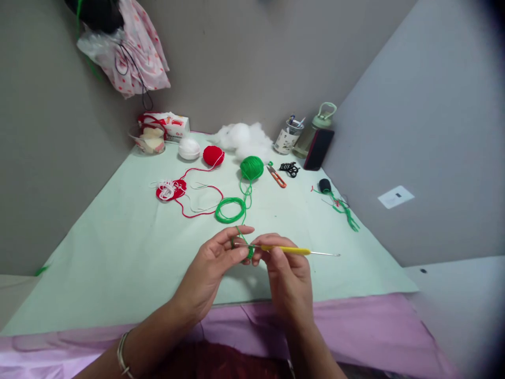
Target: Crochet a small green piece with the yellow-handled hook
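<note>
My right hand (pixel 287 268) is closed round the yellow handle of a crochet hook (pixel 290 250), whose bare metal end points right. The hook's other end reaches into a small green crochet piece (pixel 250 252). Pinched between thumb and fingers, that piece is in my left hand (pixel 215 260), with green yarn looped round the fingers. From there the strand runs up past a coil of green yarn (pixel 230 210) to a green yarn ball (pixel 251 168). Fingers partly hide the crochet piece.
Behind lie a red yarn ball (pixel 213 156), a white ball (pixel 189 149), white stuffing (pixel 242 139) and orange snips (pixel 277 176). A red-and-white piece (pixel 171 190) lies left. At back right stand a pen cup (pixel 287 138), a bottle (pixel 315 129) and a phone (pixel 319 150).
</note>
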{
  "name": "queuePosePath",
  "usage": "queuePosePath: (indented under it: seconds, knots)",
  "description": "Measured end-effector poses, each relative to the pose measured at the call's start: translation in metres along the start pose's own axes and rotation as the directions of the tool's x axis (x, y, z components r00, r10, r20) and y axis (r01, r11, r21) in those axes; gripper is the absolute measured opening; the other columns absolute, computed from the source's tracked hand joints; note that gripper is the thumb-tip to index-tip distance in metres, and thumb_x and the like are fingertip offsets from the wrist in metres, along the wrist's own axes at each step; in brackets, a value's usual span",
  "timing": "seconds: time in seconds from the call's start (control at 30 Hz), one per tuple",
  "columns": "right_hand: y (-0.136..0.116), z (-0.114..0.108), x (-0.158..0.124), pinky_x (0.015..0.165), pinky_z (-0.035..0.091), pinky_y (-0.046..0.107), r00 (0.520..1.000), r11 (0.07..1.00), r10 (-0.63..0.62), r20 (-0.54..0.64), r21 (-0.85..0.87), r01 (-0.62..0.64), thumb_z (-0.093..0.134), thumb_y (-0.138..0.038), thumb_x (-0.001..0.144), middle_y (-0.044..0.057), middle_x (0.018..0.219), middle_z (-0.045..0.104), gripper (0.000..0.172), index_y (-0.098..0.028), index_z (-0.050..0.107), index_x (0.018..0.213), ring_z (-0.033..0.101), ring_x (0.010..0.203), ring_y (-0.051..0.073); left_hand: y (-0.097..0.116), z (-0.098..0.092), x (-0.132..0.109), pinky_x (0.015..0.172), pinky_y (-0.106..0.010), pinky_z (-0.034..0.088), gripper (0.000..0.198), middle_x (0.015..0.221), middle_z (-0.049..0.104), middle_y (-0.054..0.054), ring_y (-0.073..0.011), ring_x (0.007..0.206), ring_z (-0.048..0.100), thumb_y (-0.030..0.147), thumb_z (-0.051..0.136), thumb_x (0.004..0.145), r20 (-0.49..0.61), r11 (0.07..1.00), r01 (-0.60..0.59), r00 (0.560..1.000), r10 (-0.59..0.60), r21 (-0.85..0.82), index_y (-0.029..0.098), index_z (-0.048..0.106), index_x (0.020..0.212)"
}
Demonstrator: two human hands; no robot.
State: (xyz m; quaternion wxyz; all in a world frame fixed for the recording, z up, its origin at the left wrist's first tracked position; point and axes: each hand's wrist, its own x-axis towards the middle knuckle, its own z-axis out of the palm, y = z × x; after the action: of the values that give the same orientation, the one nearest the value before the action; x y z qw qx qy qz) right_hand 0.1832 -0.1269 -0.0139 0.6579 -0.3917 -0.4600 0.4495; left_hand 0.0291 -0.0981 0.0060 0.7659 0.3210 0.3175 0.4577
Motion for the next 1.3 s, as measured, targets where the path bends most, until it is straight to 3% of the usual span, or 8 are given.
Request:
queuePosePath:
  seconds: [0.2,0.33,0.57,0.77,0.93,1.07,1.2,1.3]
  knots:
    - [-0.001,-0.001,0.002,0.068,0.059,0.030,0.998,1.000,0.014,-0.060,-0.018,-0.015,0.069,-0.038,0.101,0.006,0.093,0.078,0.019,-0.023,0.082,0.102,0.069,0.073,0.015,0.001,0.003,0.000,0.095,-0.036,0.048,0.031,0.089,0.072,-0.002,-0.0188,0.087,0.069,0.029,0.084,0.088,0.053,0.999,0.038,0.998,-0.036,-0.033,0.021,0.079,0.118]
    - [-0.001,-0.001,0.000,0.061,0.056,0.028,0.999,0.997,-0.015,-0.045,-0.081,0.011,0.065,-0.036,0.104,0.008,0.099,0.081,0.021,-0.023,0.082,0.104,0.067,0.070,0.015,-0.001,0.000,0.000,0.093,-0.035,0.048,0.036,0.096,0.074,-0.004,-0.0186,0.087,0.067,0.029,0.087,0.085,0.012,0.999,0.046,0.999,-0.046,-0.023,0.020,0.079,0.119]
    - [-0.002,0.006,-0.003,0.065,0.059,0.029,0.994,0.976,-0.113,0.014,-0.188,0.113,0.062,-0.031,0.106,0.006,0.103,0.080,0.021,-0.027,0.083,0.109,0.068,0.073,0.015,-0.003,0.000,-0.003,0.089,-0.033,0.047,0.035,0.089,0.070,-0.001,-0.0162,0.083,0.063,0.026,0.088,0.084,-0.031,0.998,0.037,0.999,-0.038,-0.052,0.023,0.081,0.117]
    - [-0.002,0.009,-0.001,0.078,0.064,0.033,0.988,0.957,-0.150,0.033,-0.247,0.153,0.077,-0.024,0.096,0.005,0.098,0.083,0.010,-0.029,0.085,0.101,0.076,0.094,0.021,-0.002,0.000,-0.006,0.094,-0.034,0.047,0.047,0.095,0.072,-0.002,-0.0186,0.094,0.063,0.024,0.091,0.078,-0.050,0.998,0.041,0.998,-0.044,-0.055,0.025,0.080,0.125]
    - [0.000,0.009,0.002,0.069,0.062,0.029,0.995,0.988,-0.097,-0.030,-0.127,0.092,0.074,-0.028,0.098,0.004,0.094,0.082,0.008,-0.026,0.082,0.100,0.073,0.075,0.016,0.000,0.000,-0.006,0.098,-0.035,0.045,0.045,0.091,0.070,-0.001,-0.0190,0.091,0.063,0.025,0.087,0.082,-0.020,0.999,0.047,0.999,-0.048,-0.025,0.025,0.079,0.127]
    - [-0.005,0.009,0.003,0.065,0.063,0.031,1.000,1.000,-0.014,-0.012,-0.005,0.014,0.065,-0.036,0.104,0.005,0.089,0.081,0.018,-0.022,0.074,0.096,0.073,0.068,0.016,0.001,-0.003,-0.006,0.098,-0.036,0.042,0.035,0.090,0.066,0.000,-0.0184,0.088,0.060,0.024,0.080,0.086,-0.027,0.999,0.046,0.999,-0.045,0.024,0.025,0.081,0.121]
    - [-0.007,0.005,-0.004,0.070,0.063,0.032,0.986,0.946,-0.160,0.046,-0.278,0.166,0.056,-0.025,0.108,0.005,0.093,0.080,0.017,-0.023,0.073,0.104,0.074,0.074,0.016,0.001,-0.006,-0.008,0.094,-0.033,0.042,0.029,0.086,0.062,0.001,-0.0169,0.083,0.057,0.023,0.078,0.087,-0.048,0.998,0.003,0.999,0.000,0.067,0.025,0.082,0.116]
    - [-0.001,-0.001,-0.012,0.079,0.065,0.035,0.897,0.704,-0.364,0.251,-0.556,0.441,0.057,-0.013,0.104,0.006,0.105,0.080,0.028,-0.028,0.074,0.121,0.077,0.092,0.020,0.000,-0.005,-0.009,0.087,-0.030,0.044,0.036,0.083,0.063,0.001,-0.0161,0.082,0.057,0.021,0.083,0.083,-0.076,0.996,-0.040,0.996,0.047,0.085,0.023,0.081,0.119]
